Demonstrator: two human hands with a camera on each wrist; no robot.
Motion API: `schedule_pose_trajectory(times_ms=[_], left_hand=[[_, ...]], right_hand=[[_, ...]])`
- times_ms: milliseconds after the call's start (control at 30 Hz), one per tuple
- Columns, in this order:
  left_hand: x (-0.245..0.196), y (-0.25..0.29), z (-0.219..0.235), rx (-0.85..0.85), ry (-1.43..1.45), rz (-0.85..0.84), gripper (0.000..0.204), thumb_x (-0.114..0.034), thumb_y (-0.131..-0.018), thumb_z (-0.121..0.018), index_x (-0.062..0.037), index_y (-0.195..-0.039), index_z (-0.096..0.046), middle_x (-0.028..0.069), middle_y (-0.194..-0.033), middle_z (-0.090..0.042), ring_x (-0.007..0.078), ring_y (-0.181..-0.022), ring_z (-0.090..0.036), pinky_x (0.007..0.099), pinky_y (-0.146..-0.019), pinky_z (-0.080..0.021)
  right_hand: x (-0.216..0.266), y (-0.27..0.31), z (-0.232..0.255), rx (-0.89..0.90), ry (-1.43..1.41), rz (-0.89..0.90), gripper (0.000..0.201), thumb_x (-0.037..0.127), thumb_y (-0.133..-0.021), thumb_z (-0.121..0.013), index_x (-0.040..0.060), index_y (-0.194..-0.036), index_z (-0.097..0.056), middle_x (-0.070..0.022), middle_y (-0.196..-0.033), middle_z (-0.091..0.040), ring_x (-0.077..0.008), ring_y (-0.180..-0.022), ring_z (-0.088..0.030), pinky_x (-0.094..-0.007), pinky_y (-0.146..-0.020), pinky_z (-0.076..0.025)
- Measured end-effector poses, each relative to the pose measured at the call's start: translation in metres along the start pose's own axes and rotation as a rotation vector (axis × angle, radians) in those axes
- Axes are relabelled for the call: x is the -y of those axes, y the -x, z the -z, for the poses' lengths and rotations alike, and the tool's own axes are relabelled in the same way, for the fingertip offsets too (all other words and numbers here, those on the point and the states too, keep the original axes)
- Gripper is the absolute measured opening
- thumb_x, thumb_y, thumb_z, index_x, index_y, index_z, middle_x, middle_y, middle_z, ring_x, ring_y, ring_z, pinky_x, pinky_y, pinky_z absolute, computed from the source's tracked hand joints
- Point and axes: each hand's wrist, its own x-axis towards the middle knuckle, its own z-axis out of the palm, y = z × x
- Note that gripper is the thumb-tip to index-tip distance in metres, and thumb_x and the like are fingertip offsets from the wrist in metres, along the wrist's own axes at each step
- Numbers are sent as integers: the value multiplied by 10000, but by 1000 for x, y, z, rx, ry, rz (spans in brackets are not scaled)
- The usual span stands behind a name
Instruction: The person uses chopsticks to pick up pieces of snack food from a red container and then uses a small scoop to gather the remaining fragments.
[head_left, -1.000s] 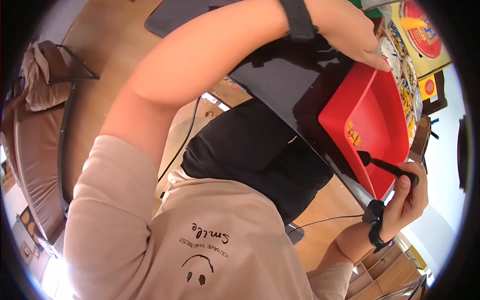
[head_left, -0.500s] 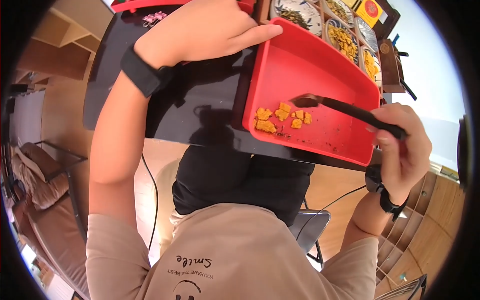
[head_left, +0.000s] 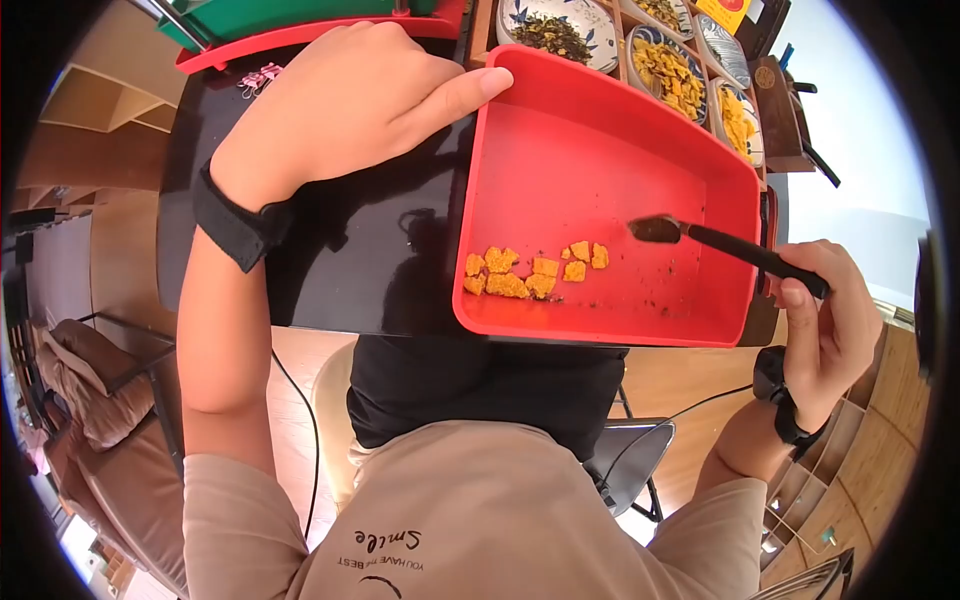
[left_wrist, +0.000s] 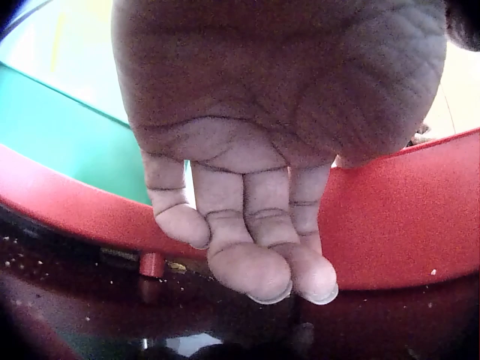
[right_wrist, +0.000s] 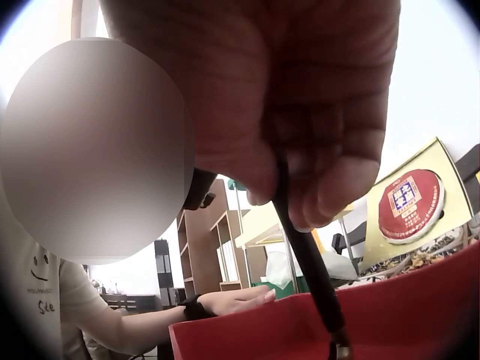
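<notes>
In the head view, a red tray [head_left: 600,200] holds several orange-yellow pieces [head_left: 507,285] at its near left, with dark crumbs on its floor. The thumb of my left hand [head_left: 350,105] rests on the tray's far left corner; its other fingers hang loosely bent in the left wrist view, beside a red wall [left_wrist: 405,217]. My right hand [head_left: 838,305] pinches the black handle of a slim tool [head_left: 740,250], whose brown tip hovers over the tray's right half. The right wrist view shows fingers and thumb round the handle [right_wrist: 311,262].
Patterned dishes of dried leaves [head_left: 555,35] and yellow flakes [head_left: 668,78] stand in a wooden divided tray behind the red one. A green container [head_left: 250,22] is at the far left, near a small pink item [head_left: 262,78] on the black table [head_left: 350,240].
The head view has turned, so the tray sits level and lower left. The tool's tip has moved right, away from the orange-yellow pieces. The left thumb stays at the tray's corner; the right hand keeps its pinch.
</notes>
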Motion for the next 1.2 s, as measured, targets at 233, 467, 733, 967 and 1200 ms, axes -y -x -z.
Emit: schedule_pose_trajectory(times_ms=[233, 467, 733, 967, 1200], left_hand=[[-2, -1, 3, 25, 54, -4, 519, -337, -1112, -448, 14, -760, -597, 227, -629, -485, 417, -634, -525, 483, -623, -407], [-3, -2, 2, 23, 39, -7, 540, -362, -1114, -440, 1, -743, -585, 215, -623, -479, 409, -625, -520, 486, -618, -398], [-3, -2, 3, 19, 29, 2, 548, -377, -1111, -441, 3, -747, -594, 219, -631, -500, 421, -641, -535, 492, -625, -413], [-4, -3, 9, 4, 76, -15, 501, -339, -1081, -482, 9, -735, -583, 241, -654, -529, 451, -674, -549, 511, -641, -423], [-8, -5, 12, 34, 53, -3, 481, -304, -1070, -468, -5, -707, -570, 235, -652, -533, 452, -692, -547, 513, -681, -420]], right_hand=[[8, 9, -19, -21, -383, -305, 229, 135, -871, -796, -55, -971, -713, -101, -799, -709, -163, -644, -689, -238, -621, -502], [13, 1, -41, 155, -393, -254, 236, 83, -775, -847, -31, -961, -757, -112, -769, -739, -182, -654, -713, -249, -629, -512], [5, -11, -46, 214, -738, -532, 144, 39, -931, -740, -65, -1030, -732, -127, -814, -754, -153, -699, -720, -222, -591, -520], [-31, -4, -32, 109, -845, -568, 186, 111, -1008, -673, -55, -1085, -708, -130, -839, -751, -145, -677, -694, -233, -562, -509], [-97, 11, 0, -254, -964, -589, 251, 186, -1049, -636, -45, -1123, -700, -99, -882, -759, -111, -716, -684, -214, -594, -505]])
